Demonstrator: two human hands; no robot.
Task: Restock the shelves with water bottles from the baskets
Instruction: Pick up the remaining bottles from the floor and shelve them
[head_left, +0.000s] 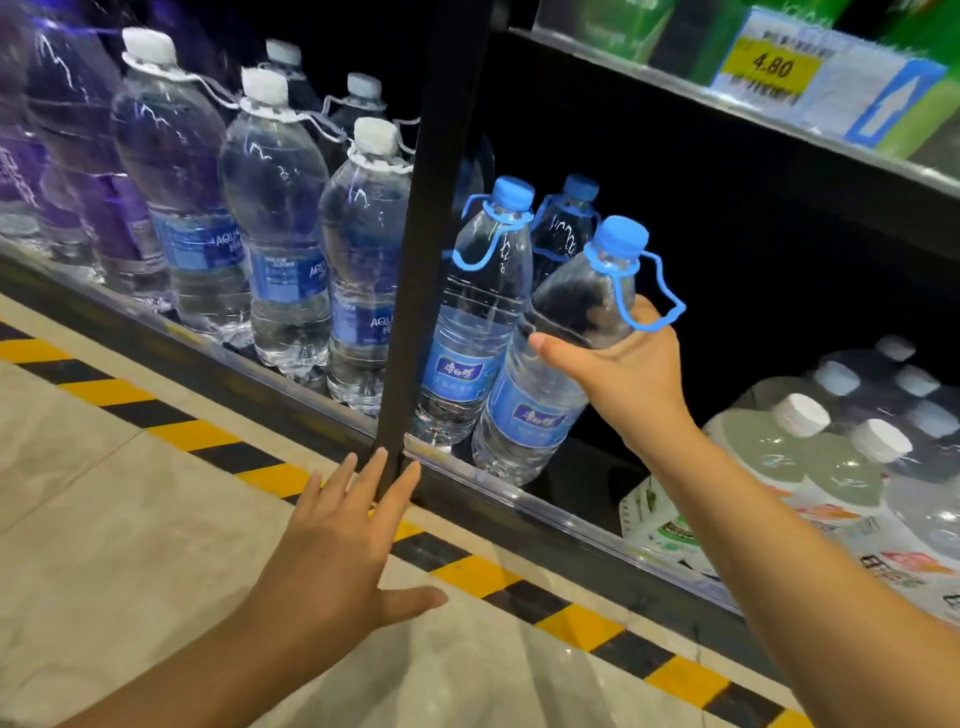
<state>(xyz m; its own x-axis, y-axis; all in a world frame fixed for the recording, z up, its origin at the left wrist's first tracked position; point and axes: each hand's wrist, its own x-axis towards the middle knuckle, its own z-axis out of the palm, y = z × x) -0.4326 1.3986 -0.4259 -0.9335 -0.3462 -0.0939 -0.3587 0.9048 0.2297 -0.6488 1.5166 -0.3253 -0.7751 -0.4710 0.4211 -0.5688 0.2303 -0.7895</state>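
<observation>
Head: right hand (634, 376) around bottle (535, 413)

Black shelving (519, 519) wraps around the grip, pretty dim inside. A black upright post (441, 208) stands just left of it, and an upper shelf (675, 104) runs above and right. Below-left of the grip it's pale marble-look floor tiles (104, 519), with yellow-and-black hazard tape (192, 434) along the shelving's foot.

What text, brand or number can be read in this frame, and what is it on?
"4.80": yellow price tag, top right; its smaller print is too blurred to read.
"AQUA", cut off: blue labels of the white-capped bottles.
Chinese logo on the labels of the blue-capped bottles: too blurred to read.
Print on the shrink-wrapped packs, lower right: too blurred.
</observation>
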